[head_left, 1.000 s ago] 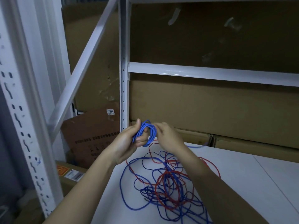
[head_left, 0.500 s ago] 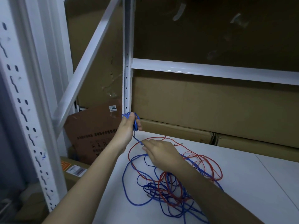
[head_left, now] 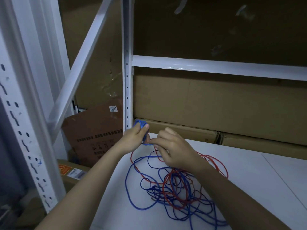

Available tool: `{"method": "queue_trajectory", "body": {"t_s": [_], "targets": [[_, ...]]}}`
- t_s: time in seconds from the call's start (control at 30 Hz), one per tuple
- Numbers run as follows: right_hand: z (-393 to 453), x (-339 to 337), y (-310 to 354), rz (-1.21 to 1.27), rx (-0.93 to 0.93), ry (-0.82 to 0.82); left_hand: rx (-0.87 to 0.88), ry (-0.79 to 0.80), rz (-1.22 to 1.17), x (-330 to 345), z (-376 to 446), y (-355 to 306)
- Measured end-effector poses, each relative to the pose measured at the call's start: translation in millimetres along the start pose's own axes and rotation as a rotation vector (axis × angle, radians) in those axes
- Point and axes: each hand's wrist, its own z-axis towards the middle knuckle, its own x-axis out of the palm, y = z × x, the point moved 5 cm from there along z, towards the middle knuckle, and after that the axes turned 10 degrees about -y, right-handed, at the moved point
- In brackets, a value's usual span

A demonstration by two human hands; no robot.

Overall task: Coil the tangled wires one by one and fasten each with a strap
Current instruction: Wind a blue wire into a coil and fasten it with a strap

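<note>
While the left hand (head_left: 133, 138) is gripping the small blue coil (head_left: 141, 126) above the bench (head_left: 249, 171), the right hand (head_left: 172, 150) is pinching the blue wire (head_left: 132, 188) just beside it, the loose length trailing down toward the tangle (head_left: 179, 193) lying nearer the person.

white sticker (head_left: 114, 108) reading "3055" on leaning cardboard box (head_left: 94, 128)

Dim, bluish light; soft blur, wide-angle bending at edges.
</note>
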Motion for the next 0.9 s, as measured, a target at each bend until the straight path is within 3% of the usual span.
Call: {"method": "queue_trajectory", "body": {"t_s": [0.1,0.2,0.37,0.5,0.67,0.8,0.9], "targets": [[3.4,-9.0,-10.2,0.103,0.125,-0.128,-0.010,0.115,-0.117,14.1,-6.1,-3.7],[2.8,-11.7,-27.0,0.236,0.395,-0.236,-0.053,0.192,-0.170,25.6,-17.9,-7.9],[-10.5,1.7,-46.5,0.495,0.747,-0.225,-0.100,0.296,-0.337,34.9,-32.5,-7.1],[-21.8,17.2,-47.8,0.685,0.824,-0.096,-0.216,0.376,-0.604,44.4,-37.5,-9.0],[-25.2,28.5,-35.0,0.879,0.877,-0.035,-0.295,0.347,-0.855,49.3,-28.1,-5.2],[-26.0,27.9,-22.9,0.644,0.715,0.043,-0.381,0.321,-1.036,52.9,-22.5,-0.1],[-32.1,32.9,-29.3,0.464,0.725,-0.018,-0.379,0.309,-1.010,57.5,-19.3,-0.1]]}}
